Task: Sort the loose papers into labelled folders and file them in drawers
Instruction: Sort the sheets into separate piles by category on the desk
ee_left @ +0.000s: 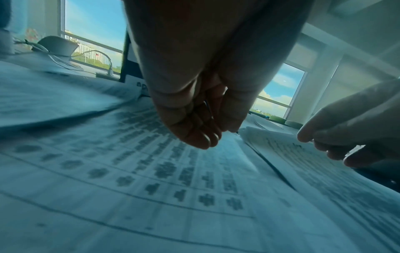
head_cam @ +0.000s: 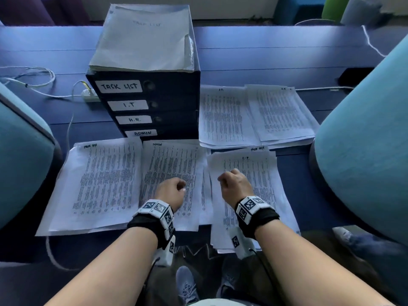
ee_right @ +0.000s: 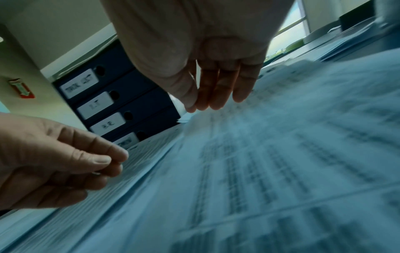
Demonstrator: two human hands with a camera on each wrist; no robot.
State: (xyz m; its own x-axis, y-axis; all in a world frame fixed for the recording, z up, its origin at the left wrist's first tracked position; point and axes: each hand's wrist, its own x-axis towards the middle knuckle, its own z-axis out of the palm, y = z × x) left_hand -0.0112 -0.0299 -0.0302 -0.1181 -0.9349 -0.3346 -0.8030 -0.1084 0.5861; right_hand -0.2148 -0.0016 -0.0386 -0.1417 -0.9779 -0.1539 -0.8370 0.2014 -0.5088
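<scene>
Hovering: my left hand (head_cam: 171, 191) above ADMIN sheet (head_cam: 174, 173), fingers (ee_left: 201, 135) loosely curled, holding nothing, not touching paper. My right hand (head_cam: 235, 184) above I.T. sheet (head_cam: 254, 173), fingers (ee_right: 218, 92) straight, close together, tips near paper; contact cannot tell. Task-list pile (head_cam: 99, 186) left of my left hand. Stacked labelled folders (head_cam: 150, 107) beyond both hands. Two more paper piles (head_cam: 254, 115) beyond my right hand.
</scene>
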